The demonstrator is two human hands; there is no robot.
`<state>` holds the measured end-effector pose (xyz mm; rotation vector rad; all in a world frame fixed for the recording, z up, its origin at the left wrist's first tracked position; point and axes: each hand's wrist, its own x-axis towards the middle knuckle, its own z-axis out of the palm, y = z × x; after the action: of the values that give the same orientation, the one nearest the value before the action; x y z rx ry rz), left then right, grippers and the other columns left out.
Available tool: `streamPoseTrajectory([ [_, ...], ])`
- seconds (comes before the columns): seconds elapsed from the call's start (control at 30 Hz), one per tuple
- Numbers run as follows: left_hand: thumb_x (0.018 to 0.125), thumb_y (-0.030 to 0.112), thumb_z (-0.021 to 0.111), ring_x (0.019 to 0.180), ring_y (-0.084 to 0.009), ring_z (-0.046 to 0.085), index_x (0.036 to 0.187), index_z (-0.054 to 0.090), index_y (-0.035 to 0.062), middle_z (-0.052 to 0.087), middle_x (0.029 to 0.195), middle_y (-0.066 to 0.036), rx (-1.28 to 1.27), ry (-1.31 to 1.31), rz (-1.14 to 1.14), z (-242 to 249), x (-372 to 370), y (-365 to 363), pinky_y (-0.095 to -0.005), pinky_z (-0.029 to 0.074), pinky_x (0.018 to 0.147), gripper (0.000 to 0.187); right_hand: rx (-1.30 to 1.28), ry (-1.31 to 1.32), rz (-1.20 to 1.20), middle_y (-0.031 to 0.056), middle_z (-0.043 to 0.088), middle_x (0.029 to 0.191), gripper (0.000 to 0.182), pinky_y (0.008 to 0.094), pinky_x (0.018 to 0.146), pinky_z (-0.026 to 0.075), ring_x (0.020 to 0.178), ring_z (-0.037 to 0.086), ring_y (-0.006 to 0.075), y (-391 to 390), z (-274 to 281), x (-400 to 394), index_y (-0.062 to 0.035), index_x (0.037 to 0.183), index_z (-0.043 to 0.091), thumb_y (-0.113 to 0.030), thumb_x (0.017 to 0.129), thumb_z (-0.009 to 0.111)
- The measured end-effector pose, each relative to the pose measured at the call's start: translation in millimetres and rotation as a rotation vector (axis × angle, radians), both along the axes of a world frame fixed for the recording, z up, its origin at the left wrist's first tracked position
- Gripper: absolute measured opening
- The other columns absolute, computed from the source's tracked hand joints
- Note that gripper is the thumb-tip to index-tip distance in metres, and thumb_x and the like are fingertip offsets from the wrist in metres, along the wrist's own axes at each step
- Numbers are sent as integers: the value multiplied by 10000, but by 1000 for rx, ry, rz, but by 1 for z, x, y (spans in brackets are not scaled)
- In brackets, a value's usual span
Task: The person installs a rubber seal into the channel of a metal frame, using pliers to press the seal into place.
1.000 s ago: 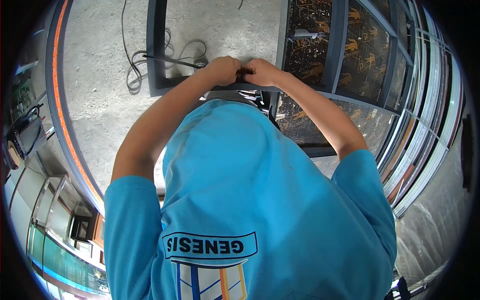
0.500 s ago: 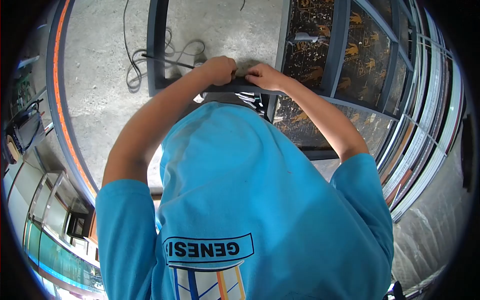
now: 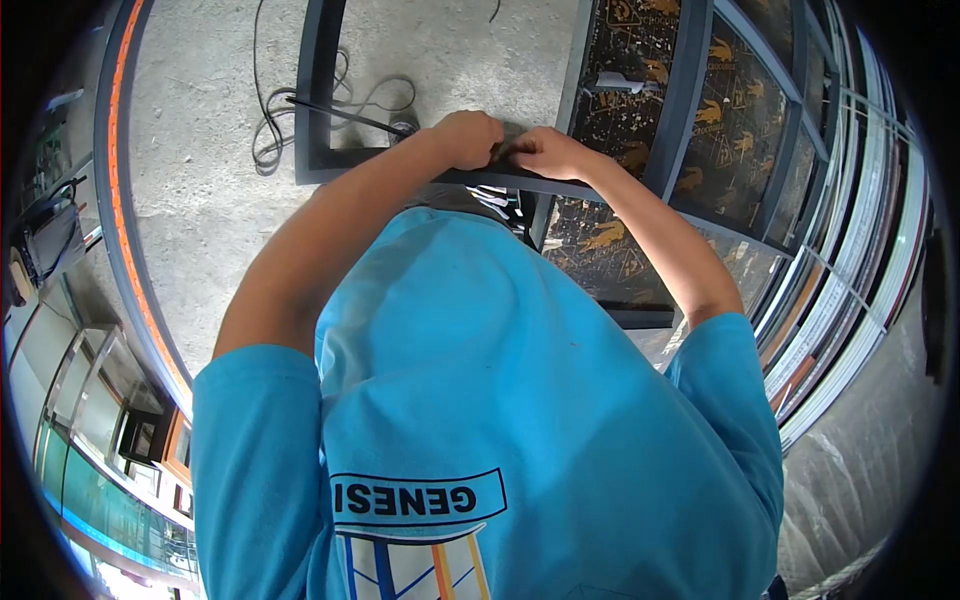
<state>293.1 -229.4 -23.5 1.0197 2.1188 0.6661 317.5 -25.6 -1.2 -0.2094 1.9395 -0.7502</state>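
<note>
My left hand (image 3: pixel 472 138) is curled closed at the near bar of a dark grey metal frame (image 3: pixel 312 90). Close beside it on the right, my right hand (image 3: pixel 546 155) bends its fingers over the same bar in a pinch. Something small shows between the two hands, too hidden to name. A thin dark rod (image 3: pixel 350 117) reaches from over the frame's left bar toward my left forearm.
A dark cable (image 3: pixel 268 130) lies looped on the concrete floor (image 3: pixel 200 120). Dark printed boards (image 3: pixel 725 130) with metal bars stand at the right, a white object (image 3: pixel 622 82) on one. Long stacked profiles (image 3: pixel 850 250) curve along the far right. An orange-striped bar (image 3: pixel 122 200) runs down the left.
Both hands have moved slightly right along the bar. My left hand is now nearer my right hand, and the rod's visible part has tilted more downward.
</note>
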Motion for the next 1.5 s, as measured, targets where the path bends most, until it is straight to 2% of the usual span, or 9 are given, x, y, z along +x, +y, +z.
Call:
streamPoseTrajectory([
  [0.4,768,188,655,872,-344,627,858,652,45,661,883,-160,18,-73,-33,22,-12,-28,-439,490,777,170,10,242,153,187,672,875,273,433,760,494,839,640,356,12,19,10,-64,1016,681,-239,843,562],
  [0.67,782,189,671,817,-324,632,867,680,70,663,838,-127,114,-61,-14,8,-13,-51,-415,484,736,147,-67,75,-90,167,678,905,305,375,771,498,861,650,279,-9,-5,10,-61,1004,698,-270,813,583],
  [0.93,810,185,657,809,-311,645,895,691,72,674,838,-119,56,-70,54,14,-11,-52,-405,491,731,146,19,80,3,164,688,851,280,353,746,509,792,659,267,10,6,10,-73,999,709,-240,812,582],
  [1.03,814,193,659,795,-309,648,900,691,72,676,836,-124,99,-31,64,5,-6,-52,-402,493,730,152,-76,211,5,154,706,877,305,333,723,505,778,658,205,-1,-9,16,7,1053,674,-199,852,573],
  [1.1,815,193,662,786,-305,651,906,691,72,678,838,-127,33,-46,93,9,-6,-51,-399,494,730,154,-161,40,-185,159,700,894,300,334,766,512,829,668,231,-3,-21,16,-53,999,709,-256,804,603],
  [1.23,803,188,672,787,-304,652,906,692,77,679,831,-123,14,-85,154,18,-1,-52,-397,496,730,153,-80,39,-71,156,704,897,312,333,765,512,827,669,223,7,-8,5,-39,995,708,-265,803,611],
  [1.3,787,187,683,794,-305,652,900,692,82,681,829,-119,-21,-64,163,20,1,-51,-396,496,732,155,-35,44,42,119,696,800,300,306,691,493,716,615,151,9,-1,-1,10,991,691,-233,843,594],
  [1.43,771,185,691,808,-311,650,901,692,86,681,837,-120,-29,-96,179,22,3,-49,-399,495,738,164,-145,143,-79,144,702,865,337,345,757,517,798,671,271,-31,-27,9,-75,988,716,-327,795,604],
  [1.5,769,221,685,837,-327,646,858,691,83,677,832,-139,-27,-53,202,23,4,-53,-416,493,741,164,-218,168,-91,124,700,819,299,322,710,506,741,640,207,-37,-34,12,-41,980,711,-266,812,609],
])
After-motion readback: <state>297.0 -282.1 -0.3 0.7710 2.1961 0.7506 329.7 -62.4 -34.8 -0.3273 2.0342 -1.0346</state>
